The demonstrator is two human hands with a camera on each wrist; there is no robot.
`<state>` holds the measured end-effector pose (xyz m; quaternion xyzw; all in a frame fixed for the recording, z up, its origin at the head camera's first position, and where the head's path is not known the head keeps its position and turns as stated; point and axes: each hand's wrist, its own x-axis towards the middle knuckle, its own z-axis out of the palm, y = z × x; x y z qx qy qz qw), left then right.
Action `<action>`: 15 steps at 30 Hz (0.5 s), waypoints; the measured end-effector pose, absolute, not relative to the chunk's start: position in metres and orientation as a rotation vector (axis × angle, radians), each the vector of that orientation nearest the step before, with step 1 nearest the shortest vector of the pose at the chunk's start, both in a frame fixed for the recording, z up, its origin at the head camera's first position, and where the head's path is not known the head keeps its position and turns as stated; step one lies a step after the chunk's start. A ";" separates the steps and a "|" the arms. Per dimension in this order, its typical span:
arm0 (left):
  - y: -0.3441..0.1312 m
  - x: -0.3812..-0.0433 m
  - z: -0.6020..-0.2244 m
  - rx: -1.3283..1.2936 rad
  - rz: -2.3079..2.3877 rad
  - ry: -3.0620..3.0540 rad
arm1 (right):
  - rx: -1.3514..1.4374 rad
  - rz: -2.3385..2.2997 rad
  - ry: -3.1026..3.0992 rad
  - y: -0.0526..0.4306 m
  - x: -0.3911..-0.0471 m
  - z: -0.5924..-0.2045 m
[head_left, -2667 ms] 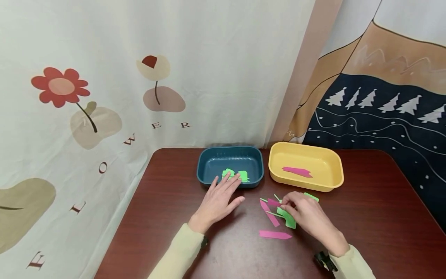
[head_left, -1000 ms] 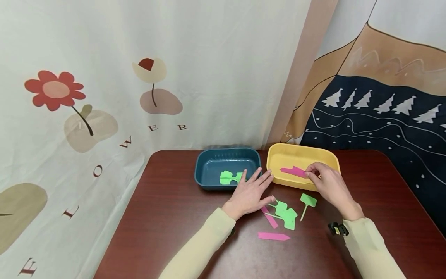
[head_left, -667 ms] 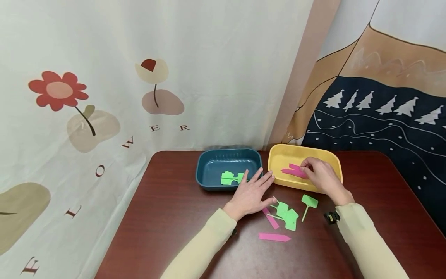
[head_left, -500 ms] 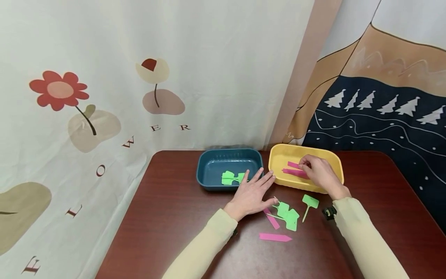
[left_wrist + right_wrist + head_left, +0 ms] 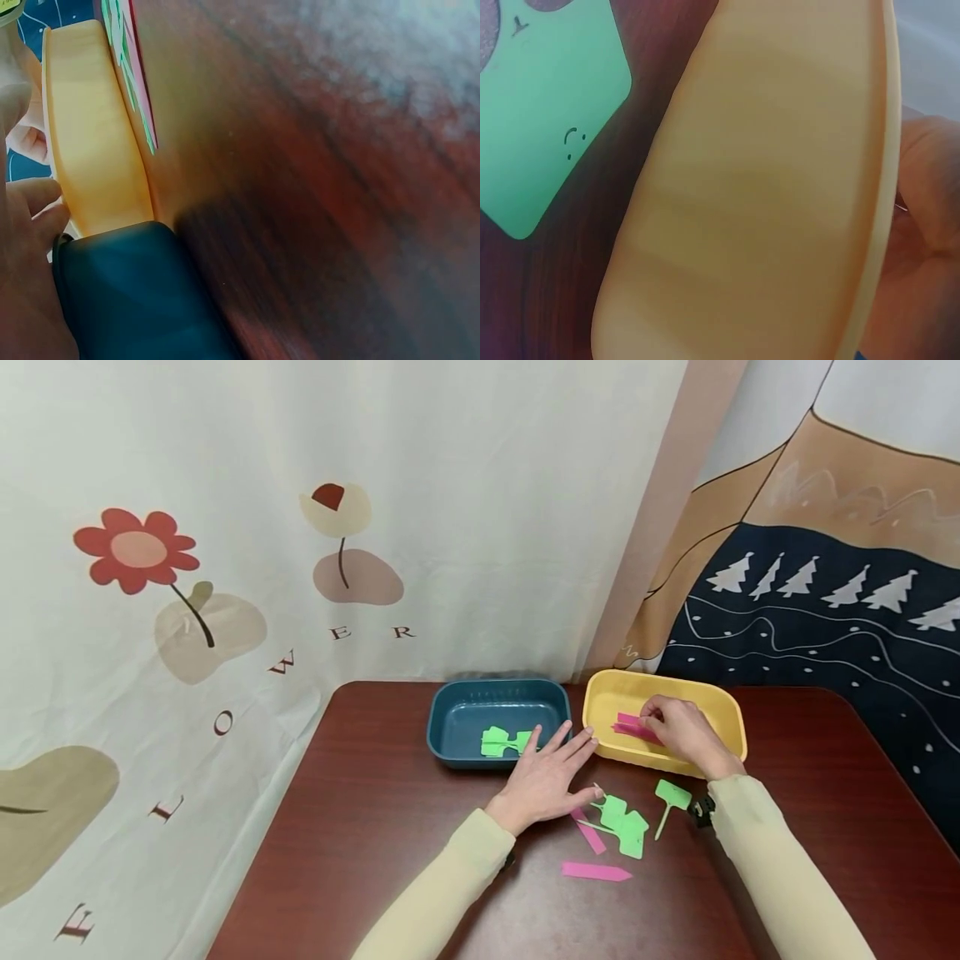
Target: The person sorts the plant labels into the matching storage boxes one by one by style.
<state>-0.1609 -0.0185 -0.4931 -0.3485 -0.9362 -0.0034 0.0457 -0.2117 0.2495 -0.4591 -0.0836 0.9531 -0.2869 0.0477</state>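
In the head view my right hand [image 5: 684, 732] reaches over the front wall of the yellow bin [image 5: 652, 762] and pinches a pink plant label [image 5: 628, 719] between thumb and index finger. Another pink label [image 5: 637, 734] lies under it on the bin floor. My left hand [image 5: 542, 781], fingers spread and straight, rests with its fingertips at the neighbouring rims of the blue bin [image 5: 456, 727] and yellow bin. Its thumb lies over the pile of labels. The right wrist view shows the yellow bin's outer wall [image 5: 742, 180] hiding most of the right hand's fingers.
Green T-shaped plant labels [image 5: 493, 742] lie in the blue bin. On the brown table [image 5: 375, 827], several green labels [image 5: 632, 835] overlap a pink label [image 5: 591, 837]. A lone green label [image 5: 673, 794] and a pink one [image 5: 596, 871] lie apart. A printed curtain hangs behind.
My right hand has carried a pink label from the table pile into the yellow bin and lowered it beside the other one. My left hand has shifted right, from the blue bin to between both bins.
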 end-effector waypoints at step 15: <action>-0.018 -0.161 -0.494 -1.064 0.009 -2.842 | -0.248 -0.792 2.846 0.254 -0.224 -0.461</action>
